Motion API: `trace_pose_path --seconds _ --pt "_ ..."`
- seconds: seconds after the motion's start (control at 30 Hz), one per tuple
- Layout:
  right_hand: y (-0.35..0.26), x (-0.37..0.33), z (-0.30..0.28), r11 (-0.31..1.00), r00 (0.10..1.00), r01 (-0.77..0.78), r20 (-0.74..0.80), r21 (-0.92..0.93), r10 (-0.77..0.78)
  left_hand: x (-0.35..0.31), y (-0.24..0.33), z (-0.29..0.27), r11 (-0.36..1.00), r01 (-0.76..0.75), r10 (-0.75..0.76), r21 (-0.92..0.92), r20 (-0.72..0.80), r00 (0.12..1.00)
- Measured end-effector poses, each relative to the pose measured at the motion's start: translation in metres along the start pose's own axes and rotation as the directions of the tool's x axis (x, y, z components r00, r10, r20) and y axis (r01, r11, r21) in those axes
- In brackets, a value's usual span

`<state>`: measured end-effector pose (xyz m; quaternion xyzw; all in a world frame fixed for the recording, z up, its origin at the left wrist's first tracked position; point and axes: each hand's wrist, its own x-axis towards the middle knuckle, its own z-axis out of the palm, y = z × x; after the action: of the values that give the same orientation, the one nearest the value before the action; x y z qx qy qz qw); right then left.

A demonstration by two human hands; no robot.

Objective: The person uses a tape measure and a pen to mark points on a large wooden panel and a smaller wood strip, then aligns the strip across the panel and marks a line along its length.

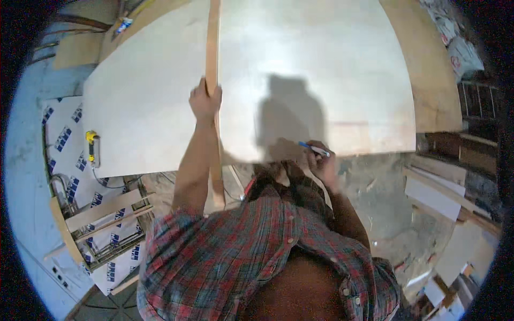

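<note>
Workshop: cluttered, with scrap boards stacked right of the pale sheet.
Brown boarding: shows past the pale sheet's right side, probably lying under it as backing.
Pale sheet: lies flat and broad before the person, likely so both arms can reach over it.
Wooden strip: crosses the pale sheet lengthwise away from the person, its near end jutting past the near edge.
Yellow-and-black tool: rests at the pale sheet's left edge, perhaps set aside to leave the middle free.
Left grip: closed around the strip over the pale sheet, seemingly to steady it.
Right grip: at the pale sheet's near edge, fingers pinching a pen.
Pen: blue and white, held slantwise, much as for writing.
</note>
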<state>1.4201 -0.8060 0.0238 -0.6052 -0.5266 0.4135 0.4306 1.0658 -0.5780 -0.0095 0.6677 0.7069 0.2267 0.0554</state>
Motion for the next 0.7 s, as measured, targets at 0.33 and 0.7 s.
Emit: trace_pose_path --seconds 0.33,0.7 --pt "0.007 0.066 0.064 0.918 0.859 0.395 0.365 -0.025 -0.36 -0.229 -0.093 -0.097 0.933 0.329 -0.277 0.148 -0.289 0.916" --pt "-0.054 0.084 0.291 0.788 0.744 0.594 0.481 -0.16 -0.463 -0.296 -0.155 -0.135 0.836 0.533 -0.549 -0.133 -0.215 0.808"
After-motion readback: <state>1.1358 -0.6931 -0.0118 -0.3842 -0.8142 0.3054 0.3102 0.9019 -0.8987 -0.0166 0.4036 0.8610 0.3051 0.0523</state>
